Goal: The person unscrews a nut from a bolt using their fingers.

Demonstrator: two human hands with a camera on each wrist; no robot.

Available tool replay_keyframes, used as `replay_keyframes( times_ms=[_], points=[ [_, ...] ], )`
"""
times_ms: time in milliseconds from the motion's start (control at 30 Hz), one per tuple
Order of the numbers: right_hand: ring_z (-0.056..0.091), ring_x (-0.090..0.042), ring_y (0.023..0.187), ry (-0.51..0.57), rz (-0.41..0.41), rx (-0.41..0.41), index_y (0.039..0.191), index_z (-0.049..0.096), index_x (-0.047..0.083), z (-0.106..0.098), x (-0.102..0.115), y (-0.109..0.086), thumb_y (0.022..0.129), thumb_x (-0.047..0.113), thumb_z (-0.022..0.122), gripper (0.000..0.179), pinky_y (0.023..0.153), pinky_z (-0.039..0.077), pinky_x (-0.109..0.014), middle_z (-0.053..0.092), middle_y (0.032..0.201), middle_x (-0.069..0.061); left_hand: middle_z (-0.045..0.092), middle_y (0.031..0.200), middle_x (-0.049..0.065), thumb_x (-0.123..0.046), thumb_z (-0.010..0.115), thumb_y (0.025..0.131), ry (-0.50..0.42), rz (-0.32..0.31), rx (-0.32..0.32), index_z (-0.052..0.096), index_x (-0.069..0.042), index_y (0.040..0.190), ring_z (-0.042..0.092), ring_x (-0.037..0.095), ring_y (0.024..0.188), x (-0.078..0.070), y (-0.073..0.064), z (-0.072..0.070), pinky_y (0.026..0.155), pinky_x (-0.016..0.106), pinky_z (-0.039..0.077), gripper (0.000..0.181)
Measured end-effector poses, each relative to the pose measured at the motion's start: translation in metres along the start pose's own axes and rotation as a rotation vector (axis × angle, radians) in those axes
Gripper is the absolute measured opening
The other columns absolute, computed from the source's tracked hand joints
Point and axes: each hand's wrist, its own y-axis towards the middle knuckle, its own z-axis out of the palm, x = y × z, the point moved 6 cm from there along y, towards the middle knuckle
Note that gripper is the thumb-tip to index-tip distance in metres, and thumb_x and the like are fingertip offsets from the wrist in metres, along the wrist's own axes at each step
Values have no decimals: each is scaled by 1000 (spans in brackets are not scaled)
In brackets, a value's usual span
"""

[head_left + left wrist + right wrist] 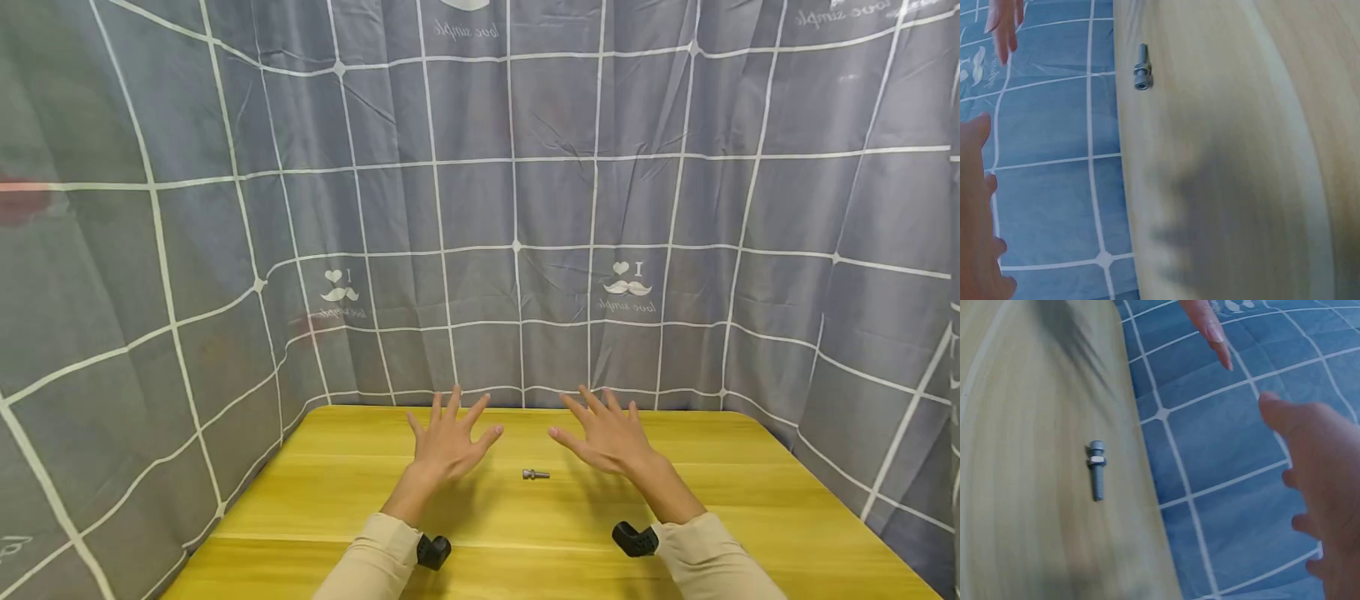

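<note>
A small metal bolt [536, 474] with a nut threaded on it lies on its side on the yellow wood-grain table, between the two hands. The right wrist view shows the bolt's [1097, 472] round head, the nut close below it and the bare thread beyond; the left wrist view shows the bolt [1142, 67] too. My left hand [448, 446] hovers over the table to the left of it, fingers spread and holding nothing. To the right, my right hand [609, 437] is likewise raised with spread fingers and holds nothing. Neither hand touches the bolt.
The table [337, 492] has rounded far corners. A grey curtain [480, 200] with a white grid hangs behind it and along both sides. Black wrist-worn devices sit at the left cuff [433, 552] and the right cuff [634, 539].
</note>
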Motion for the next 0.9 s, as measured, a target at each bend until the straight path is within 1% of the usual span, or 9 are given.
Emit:
replay_keyframes(
  times_ms=[67,167,267,367,567,667,733,800,900],
  points=[
    [27,-57,144,35,-29,-1,158,47,17,3,3,2,100,70,46,78,104,13,-84,37,161,-20,23,168,17,-70,44,101,-9,14,10,45,-35,158,14,51,151,-4,0,4,104,85,1,67],
    [28,-56,145,102,-49,25,156,49,15,10,7,4,102,66,48,75,103,15,-85,37,161,-20,23,168,18,-66,44,103,-29,54,56,43,-33,160,13,50,152,-9,1,14,104,85,5,66],
    [29,-55,145,145,-50,54,154,51,14,22,8,6,103,63,48,70,102,16,-85,38,160,-21,24,167,19,-60,47,105,-78,101,104,43,-30,160,14,51,151,-16,1,25,103,86,6,63],
    [31,-52,144,176,-51,84,152,53,13,35,9,8,105,60,46,67,102,18,-85,39,159,-21,24,167,20,-54,51,105,-144,122,148,44,-26,159,15,52,151,-19,0,36,102,86,6,61],
    [36,-50,142,294,-83,103,147,57,7,55,11,9,107,49,50,59,105,22,-81,44,154,-25,25,165,24,-46,56,106,-330,90,178,43,-18,159,18,52,150,-18,-2,54,102,86,7,61],
    [39,-52,139,387,-103,85,141,61,0,65,9,9,107,41,56,53,108,27,-74,47,150,-30,31,162,24,-43,61,104,-418,59,180,46,-13,156,26,51,147,-17,-2,62,102,86,11,62],
    [43,-51,137,449,-104,67,135,64,-1,72,5,8,105,38,61,50,108,32,-69,51,145,-30,38,158,23,-38,66,101,-466,37,173,50,-10,152,36,49,142,-17,-2,68,102,85,14,61],
    [47,-51,133,504,-98,45,129,68,-2,79,1,6,102,34,67,45,107,35,-67,55,140,-29,46,152,23,-31,72,98,-513,26,161,56,-5,146,44,48,136,-18,-2,71,102,84,19,56],
    [52,-48,129,569,-65,6,121,72,-1,88,-5,2,99,30,73,38,106,39,-65,62,134,-24,52,146,22,-25,78,95,-549,15,156,63,-3,136,49,48,131,-19,-2,78,102,83,20,49]
  ],
)
